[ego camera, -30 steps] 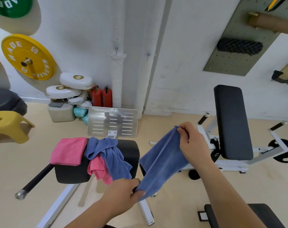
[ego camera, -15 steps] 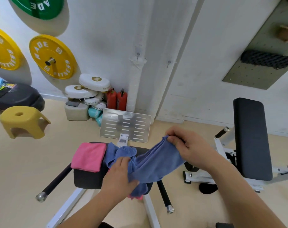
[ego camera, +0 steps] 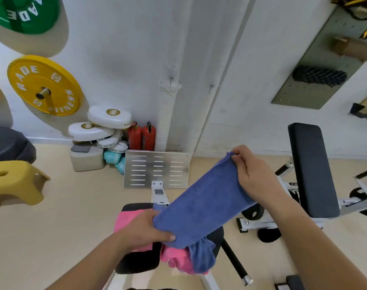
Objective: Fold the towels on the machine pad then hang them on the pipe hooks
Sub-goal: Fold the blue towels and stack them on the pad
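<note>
We hold the folded blue towel taut above the machine pad. Left hand pinches its 7 o'clock end, right hand grips its 1 o'clock end. Pink towel flat on pad; bunched pink and blue towels hang off it at 5 o'clock. Pipe at 12.

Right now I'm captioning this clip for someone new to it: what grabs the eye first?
A blue towel, stretched taut in mid-air between both hands, left hand low and right hand high, fills the centre. Under it, pink and blue towels lie heaped on the black machine pad. A yellow weight plate hangs on the wall, upper left.
</note>
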Demonstrator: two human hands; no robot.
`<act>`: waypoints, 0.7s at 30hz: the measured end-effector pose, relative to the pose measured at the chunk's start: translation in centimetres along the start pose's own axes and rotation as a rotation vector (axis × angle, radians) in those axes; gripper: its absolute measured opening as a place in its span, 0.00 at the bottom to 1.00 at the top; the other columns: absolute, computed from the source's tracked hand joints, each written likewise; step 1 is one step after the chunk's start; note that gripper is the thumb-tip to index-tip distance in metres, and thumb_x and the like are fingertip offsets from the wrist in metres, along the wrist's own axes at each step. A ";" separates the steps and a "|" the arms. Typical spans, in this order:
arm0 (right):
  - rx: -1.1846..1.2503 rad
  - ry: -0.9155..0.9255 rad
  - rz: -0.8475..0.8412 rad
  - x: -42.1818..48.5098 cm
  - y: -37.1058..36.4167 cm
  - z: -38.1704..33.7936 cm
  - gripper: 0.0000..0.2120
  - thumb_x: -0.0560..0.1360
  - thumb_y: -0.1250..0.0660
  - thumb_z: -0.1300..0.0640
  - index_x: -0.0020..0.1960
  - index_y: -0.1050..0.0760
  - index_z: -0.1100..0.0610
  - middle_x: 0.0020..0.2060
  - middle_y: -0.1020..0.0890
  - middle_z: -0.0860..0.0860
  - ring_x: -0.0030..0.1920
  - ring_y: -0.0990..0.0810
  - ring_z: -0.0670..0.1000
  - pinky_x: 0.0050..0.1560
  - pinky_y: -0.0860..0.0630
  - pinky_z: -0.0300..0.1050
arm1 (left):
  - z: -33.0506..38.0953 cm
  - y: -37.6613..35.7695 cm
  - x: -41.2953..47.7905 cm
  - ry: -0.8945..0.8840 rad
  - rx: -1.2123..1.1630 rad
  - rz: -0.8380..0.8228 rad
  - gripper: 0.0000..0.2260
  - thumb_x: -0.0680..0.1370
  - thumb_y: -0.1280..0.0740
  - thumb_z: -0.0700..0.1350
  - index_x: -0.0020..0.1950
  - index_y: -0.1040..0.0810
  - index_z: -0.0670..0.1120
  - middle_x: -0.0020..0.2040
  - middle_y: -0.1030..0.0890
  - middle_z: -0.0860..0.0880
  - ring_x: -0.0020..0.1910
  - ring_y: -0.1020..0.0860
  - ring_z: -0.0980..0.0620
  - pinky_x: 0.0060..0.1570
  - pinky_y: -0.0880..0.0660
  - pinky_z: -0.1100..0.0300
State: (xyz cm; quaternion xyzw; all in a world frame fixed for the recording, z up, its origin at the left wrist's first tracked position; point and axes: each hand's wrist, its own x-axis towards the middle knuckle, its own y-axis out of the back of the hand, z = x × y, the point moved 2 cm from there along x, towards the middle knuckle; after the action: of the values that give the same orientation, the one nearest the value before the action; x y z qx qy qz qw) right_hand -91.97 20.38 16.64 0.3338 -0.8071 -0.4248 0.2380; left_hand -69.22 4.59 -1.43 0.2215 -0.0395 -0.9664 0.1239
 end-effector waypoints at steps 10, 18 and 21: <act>0.377 -0.521 0.029 -2.4 -11.5 4.1 0.09 0.86 0.45 0.50 0.57 0.28 0.53 0.45 0.19 0.51 0.46 0.20 0.51 0.42 0.28 0.44 | -1.4 6.7 -1.6 0.019 -0.180 0.631 0.04 0.79 0.28 0.43 0.47 0.21 0.43 0.41 0.17 0.41 0.40 0.21 0.46 0.40 0.26 0.54; 0.592 -0.466 -0.142 -3.6 -19.4 -3.4 0.09 0.84 0.38 0.49 0.52 0.26 0.53 0.37 0.23 0.55 0.39 0.24 0.49 0.41 0.27 0.43 | -1.3 7.0 -4.8 -0.021 -0.157 0.831 0.03 0.79 0.30 0.49 0.48 0.22 0.56 0.41 0.16 0.54 0.40 0.18 0.52 0.42 0.21 0.56; 0.735 -0.395 -0.240 -4.2 -21.2 -6.6 0.08 0.83 0.35 0.53 0.54 0.26 0.58 0.42 0.19 0.65 0.40 0.21 0.55 0.44 0.22 0.52 | -0.3 5.1 -5.0 -0.061 -0.152 0.692 0.05 0.80 0.30 0.49 0.53 0.21 0.60 0.43 0.15 0.56 0.40 0.17 0.56 0.44 0.19 0.59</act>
State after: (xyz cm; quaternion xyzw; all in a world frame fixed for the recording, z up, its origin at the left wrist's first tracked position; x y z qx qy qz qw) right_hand -77.62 11.18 1.81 0.4001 -0.8902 -0.1896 -0.1069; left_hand -63.65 0.97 1.05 0.1562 -0.0440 -0.8735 0.4590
